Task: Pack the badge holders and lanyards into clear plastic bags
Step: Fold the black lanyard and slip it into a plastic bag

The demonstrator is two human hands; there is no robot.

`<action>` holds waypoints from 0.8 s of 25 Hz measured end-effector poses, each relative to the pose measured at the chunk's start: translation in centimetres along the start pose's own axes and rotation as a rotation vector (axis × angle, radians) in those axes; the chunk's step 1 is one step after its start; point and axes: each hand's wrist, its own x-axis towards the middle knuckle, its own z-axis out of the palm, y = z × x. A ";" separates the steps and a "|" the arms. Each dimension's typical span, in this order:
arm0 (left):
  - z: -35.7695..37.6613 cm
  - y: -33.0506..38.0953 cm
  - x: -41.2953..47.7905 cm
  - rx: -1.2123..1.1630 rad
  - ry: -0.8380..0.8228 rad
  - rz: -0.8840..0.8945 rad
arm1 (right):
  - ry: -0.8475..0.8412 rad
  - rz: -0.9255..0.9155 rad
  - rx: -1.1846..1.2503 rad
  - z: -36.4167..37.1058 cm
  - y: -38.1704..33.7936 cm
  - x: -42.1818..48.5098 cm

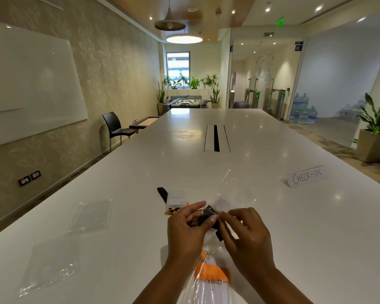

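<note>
Fingers (195, 207) pinching black lanyard (209, 212), spare bags (92, 213) left, sign (307, 176) right

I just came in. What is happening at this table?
A person is packing a badge set. The left hand holds a bundled black lanyard, and the right hand seems to pinch the clear plastic bag next to it. An orange-banded badge holder is already in that bag. A second badge holder and two empty bags lie on the white table.
</note>
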 end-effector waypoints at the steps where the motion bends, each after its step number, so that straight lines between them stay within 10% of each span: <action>1: 0.1 0.0 -0.1 0.006 0.015 0.008 | 0.017 -0.050 -0.005 -0.1 0.1 0.0; 10: 0.5 -0.3 -0.8 0.044 0.235 -0.050 | -0.115 -0.120 0.114 0.2 -1.2 -0.4; 20: -0.3 0.6 0.0 -0.128 0.436 -0.193 | -0.180 0.242 0.524 0.9 -2.7 -0.7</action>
